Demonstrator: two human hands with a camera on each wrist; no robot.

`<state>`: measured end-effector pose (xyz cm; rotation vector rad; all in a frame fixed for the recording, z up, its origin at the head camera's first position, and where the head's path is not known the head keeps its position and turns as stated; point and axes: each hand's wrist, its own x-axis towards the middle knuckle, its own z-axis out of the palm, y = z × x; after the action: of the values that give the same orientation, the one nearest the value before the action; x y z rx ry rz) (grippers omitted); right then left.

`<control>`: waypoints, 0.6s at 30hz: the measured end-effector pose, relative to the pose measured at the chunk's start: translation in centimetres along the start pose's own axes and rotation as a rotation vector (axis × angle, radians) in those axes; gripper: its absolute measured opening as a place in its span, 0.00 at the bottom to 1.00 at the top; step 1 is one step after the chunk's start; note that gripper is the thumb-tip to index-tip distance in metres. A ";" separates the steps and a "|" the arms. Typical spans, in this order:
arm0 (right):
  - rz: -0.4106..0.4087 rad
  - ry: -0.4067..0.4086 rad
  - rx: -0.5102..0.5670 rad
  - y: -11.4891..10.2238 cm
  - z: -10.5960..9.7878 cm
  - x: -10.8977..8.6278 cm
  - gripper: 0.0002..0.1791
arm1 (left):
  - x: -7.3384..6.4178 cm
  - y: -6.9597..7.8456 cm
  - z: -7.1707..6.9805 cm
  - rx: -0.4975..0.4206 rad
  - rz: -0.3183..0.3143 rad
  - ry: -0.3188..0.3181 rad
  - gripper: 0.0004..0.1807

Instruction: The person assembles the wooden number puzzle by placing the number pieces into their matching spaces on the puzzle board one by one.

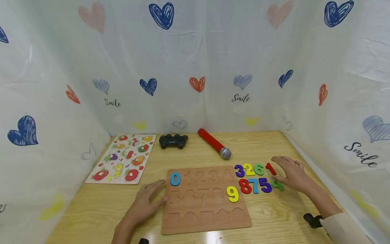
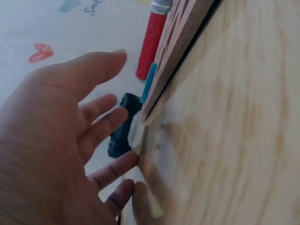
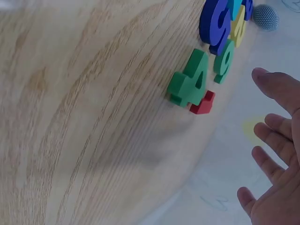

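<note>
A wooden number puzzle board (image 1: 210, 203) lies in front, with a blue number 0 (image 1: 175, 179) in its top left recess and a yellow number 9 (image 1: 233, 194) on its right side. My left hand (image 1: 146, 202) is at the board's left edge, fingers spread and relaxed, nothing in it. My right hand (image 1: 291, 173) hovers with loose fingers over the red number 1 (image 1: 271, 168) and the green number 4 (image 1: 277, 184), partly covering the 4. In the right wrist view, the green 4 (image 3: 191, 79) stands apart from the right hand (image 3: 276, 154).
Beside the board lie more numbers in two rows, among them a purple 5 (image 1: 265, 185), a red 8 (image 1: 245, 186) and a green 6 (image 1: 259, 169). Behind are a fruit puzzle board (image 1: 123, 157), a black game controller (image 1: 173, 141) and a red microphone (image 1: 213, 142). A curtain (image 1: 195, 61) surrounds the table.
</note>
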<state>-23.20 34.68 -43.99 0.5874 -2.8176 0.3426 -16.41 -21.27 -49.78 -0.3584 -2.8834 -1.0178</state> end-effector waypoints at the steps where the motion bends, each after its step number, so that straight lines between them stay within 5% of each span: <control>1: 0.004 -0.011 0.008 0.2 0.1 0.1 0.37 | -0.1 -0.1 0.1 -0.002 0.004 -0.002 0.35; 18: 0.020 -0.157 0.082 3.2 1.8 1.8 0.35 | -0.4 -0.9 0.8 0.069 0.107 0.005 0.29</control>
<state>-26.44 36.40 -45.76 0.6300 -2.9734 0.4348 -16.25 -21.49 -51.00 -0.4988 -2.8513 -0.8990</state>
